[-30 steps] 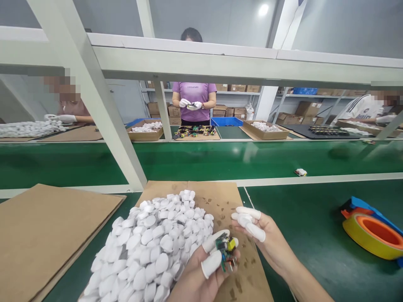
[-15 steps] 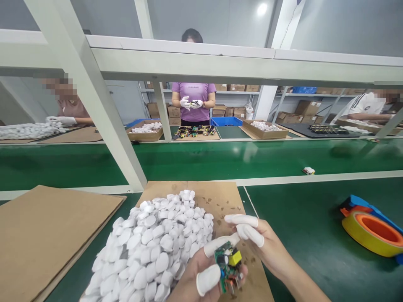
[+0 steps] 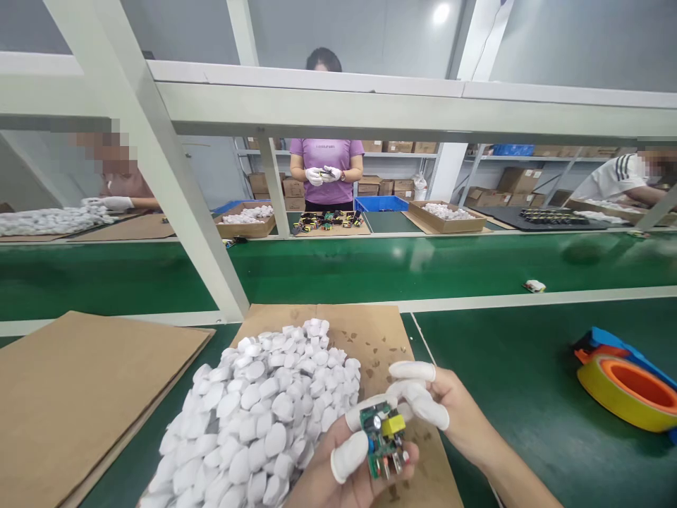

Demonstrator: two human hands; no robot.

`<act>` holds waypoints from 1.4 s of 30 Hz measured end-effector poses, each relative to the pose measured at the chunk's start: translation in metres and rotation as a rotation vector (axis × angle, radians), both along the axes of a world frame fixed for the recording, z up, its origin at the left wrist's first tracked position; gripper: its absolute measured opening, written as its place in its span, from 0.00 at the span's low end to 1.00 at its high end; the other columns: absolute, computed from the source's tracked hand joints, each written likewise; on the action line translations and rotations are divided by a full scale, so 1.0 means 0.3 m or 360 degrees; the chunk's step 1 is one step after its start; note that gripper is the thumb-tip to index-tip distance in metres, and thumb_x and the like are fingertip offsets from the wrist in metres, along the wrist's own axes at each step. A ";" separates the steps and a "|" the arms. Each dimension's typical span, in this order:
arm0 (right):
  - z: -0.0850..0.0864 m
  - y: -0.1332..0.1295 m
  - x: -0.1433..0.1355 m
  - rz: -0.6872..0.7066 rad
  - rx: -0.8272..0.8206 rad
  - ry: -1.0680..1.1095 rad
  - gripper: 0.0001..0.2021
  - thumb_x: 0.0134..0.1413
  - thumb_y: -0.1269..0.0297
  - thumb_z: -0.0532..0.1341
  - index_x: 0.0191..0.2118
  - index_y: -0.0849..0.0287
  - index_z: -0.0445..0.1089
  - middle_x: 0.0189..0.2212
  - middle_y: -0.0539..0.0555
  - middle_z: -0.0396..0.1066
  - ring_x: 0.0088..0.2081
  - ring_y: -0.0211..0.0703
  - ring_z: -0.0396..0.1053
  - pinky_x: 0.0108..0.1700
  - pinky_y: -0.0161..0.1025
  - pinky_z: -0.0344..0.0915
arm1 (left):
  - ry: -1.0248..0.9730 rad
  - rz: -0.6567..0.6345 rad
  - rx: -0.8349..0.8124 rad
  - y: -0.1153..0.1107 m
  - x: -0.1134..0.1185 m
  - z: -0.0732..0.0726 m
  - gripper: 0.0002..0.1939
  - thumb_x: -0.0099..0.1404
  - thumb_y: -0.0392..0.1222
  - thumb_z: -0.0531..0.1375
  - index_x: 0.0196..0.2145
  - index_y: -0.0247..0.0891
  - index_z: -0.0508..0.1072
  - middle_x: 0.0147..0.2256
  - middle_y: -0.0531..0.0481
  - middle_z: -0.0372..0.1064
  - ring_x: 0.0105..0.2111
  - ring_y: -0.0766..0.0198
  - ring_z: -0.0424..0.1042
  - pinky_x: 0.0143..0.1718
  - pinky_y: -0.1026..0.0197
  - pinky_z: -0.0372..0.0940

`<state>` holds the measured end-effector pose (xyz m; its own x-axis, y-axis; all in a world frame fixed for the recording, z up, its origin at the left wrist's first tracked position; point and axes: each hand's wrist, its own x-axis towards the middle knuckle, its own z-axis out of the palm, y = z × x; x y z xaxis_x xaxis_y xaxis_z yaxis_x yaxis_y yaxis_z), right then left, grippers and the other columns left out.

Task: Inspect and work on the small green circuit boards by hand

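My left hand (image 3: 338,458), with white finger covers on thumb and index finger, holds a small green circuit board (image 3: 383,441) bearing a yellow block and metal prongs. My right hand (image 3: 441,398), also in white finger covers, is at the board's upper right edge; its fingers are bunched close together, and whether they hold anything is hidden. Left of the hands a large heap of white rounded pieces (image 3: 254,416) lies on a brown cardboard sheet (image 3: 370,324).
A tape roll (image 3: 627,391) in a blue and orange holder sits at right. Brown cardboard sheets (image 3: 79,395) lie at left. Beyond a slanted white post (image 3: 174,176) runs a green belt (image 3: 370,268) carrying a small board (image 3: 534,286). Three people sit or stand across it.
My right hand has shifted slightly right, and the board has turned a little in my left hand. On the belt, the small board has moved right; another item shows more beside the post.
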<state>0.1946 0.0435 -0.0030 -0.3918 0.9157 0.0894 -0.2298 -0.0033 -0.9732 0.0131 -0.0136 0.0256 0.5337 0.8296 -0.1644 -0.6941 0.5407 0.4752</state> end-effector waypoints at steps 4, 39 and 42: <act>-0.004 0.012 0.004 -0.0272 0.0014 -0.0019 0.08 0.36 0.65 0.74 0.28 0.54 0.80 0.22 0.50 0.75 0.19 0.36 0.64 0.25 0.34 0.62 | 0.0045 -0.0034 -0.0005 0.003 0.000 0.015 0.14 0.51 0.41 0.69 0.38 0.46 0.79 0.39 0.50 0.80 0.43 0.60 0.77 0.44 0.66 0.69; 0.016 -0.061 0.019 0.0222 0.0449 0.0364 0.11 0.54 0.63 0.66 0.44 0.46 0.74 0.42 0.52 0.76 0.36 0.39 0.73 0.42 0.36 0.70 | -0.0025 -0.0157 0.0220 0.009 0.028 -0.089 0.18 0.55 0.40 0.67 0.46 0.44 0.77 0.42 0.47 0.77 0.44 0.60 0.75 0.47 0.64 0.67; 0.025 -0.072 0.024 0.0293 0.0562 0.0275 0.11 0.56 0.60 0.64 0.45 0.45 0.74 0.42 0.55 0.77 0.46 0.50 0.72 0.46 0.44 0.70 | -0.0077 -0.0154 0.0316 0.012 0.031 -0.095 0.22 0.56 0.40 0.66 0.50 0.44 0.74 0.45 0.44 0.75 0.48 0.58 0.72 0.56 0.58 0.60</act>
<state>0.2018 0.0219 0.0044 -0.4978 0.7332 0.4633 -0.4161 0.2668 -0.8693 0.0226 -0.0101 -0.0029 0.6156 0.7877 0.0248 -0.6681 0.5049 0.5466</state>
